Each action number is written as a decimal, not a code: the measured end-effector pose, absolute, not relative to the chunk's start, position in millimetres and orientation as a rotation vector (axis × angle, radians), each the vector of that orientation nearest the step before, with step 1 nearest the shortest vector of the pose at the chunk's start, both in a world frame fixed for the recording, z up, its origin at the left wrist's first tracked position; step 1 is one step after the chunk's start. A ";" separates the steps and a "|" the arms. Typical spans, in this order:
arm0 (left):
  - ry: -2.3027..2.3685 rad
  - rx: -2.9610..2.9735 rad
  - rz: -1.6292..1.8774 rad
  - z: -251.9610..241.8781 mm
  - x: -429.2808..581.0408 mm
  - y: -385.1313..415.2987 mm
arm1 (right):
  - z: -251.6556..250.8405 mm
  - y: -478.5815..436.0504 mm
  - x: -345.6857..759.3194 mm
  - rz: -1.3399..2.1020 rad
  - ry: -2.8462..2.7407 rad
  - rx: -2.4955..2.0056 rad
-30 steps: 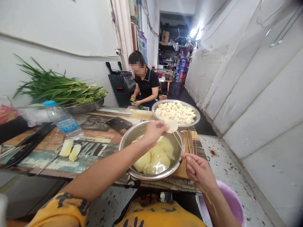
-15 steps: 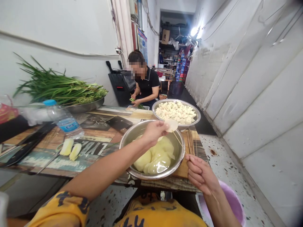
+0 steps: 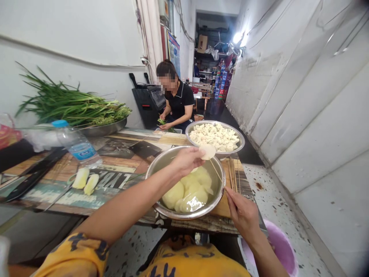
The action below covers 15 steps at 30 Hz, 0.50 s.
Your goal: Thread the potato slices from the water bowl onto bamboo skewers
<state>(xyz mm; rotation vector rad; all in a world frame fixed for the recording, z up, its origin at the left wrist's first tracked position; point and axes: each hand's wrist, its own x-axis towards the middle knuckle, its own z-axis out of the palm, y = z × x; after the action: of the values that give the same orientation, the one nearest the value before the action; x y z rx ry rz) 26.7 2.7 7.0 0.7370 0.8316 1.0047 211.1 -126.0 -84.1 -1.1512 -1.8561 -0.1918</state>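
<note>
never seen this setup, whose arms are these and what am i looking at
No machine here: these are a person's bare arms, seen from a camera worn on their head, looking forward and down. The left hand pinches a thin pale slice; the right hand holds a thin stick reaching the slice's edge. On the table are a metal bowl of pale slices in liquid, more sticks and a plastic bottle; behind are a second bowl of whitish pieces and long green leaves. Beyond, another person holds green stems.
</note>
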 end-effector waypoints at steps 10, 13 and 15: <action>0.778 0.759 0.868 7.9 25.3 2.3 | -79.8 -124.3 212.7 1.316 -1.069 -1.008; 0.770 0.775 0.809 8.0 24.7 2.2 | -77.6 -120.5 213.9 1.529 -0.955 -0.916; 0.767 0.793 0.792 7.3 25.1 1.8 | -77.4 -121.3 212.3 1.452 -0.979 -0.972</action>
<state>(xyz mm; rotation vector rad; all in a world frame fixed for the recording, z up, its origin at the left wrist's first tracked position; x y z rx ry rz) 25.1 1.8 7.3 0.7933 0.7670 0.7922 212.3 -121.3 -77.4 -0.9724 -0.9795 1.4516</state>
